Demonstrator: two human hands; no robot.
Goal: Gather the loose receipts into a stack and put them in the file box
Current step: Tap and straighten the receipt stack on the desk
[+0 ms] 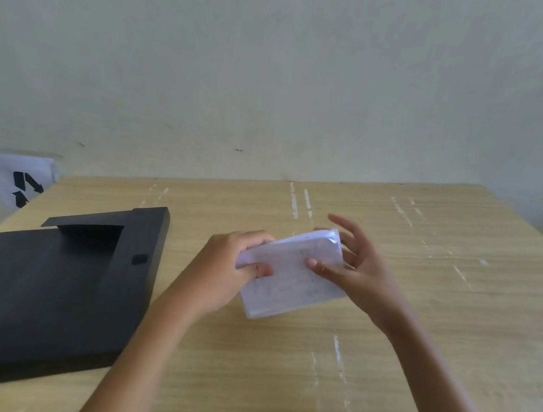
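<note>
Wooden table (379, 375): closed file box (37, 296), hand-held receipts (291, 277) outside.

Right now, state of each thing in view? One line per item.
receipt stack: gathered, held above the table, tilted.
left hand: gripping the stack's left edge, thumb on top.
right hand: thumb pressing the stack's right side, fingers spread.
file box: lying flat on the table, lid closed, tab flap raised.
table: no loose receipts visible on it.
</note>
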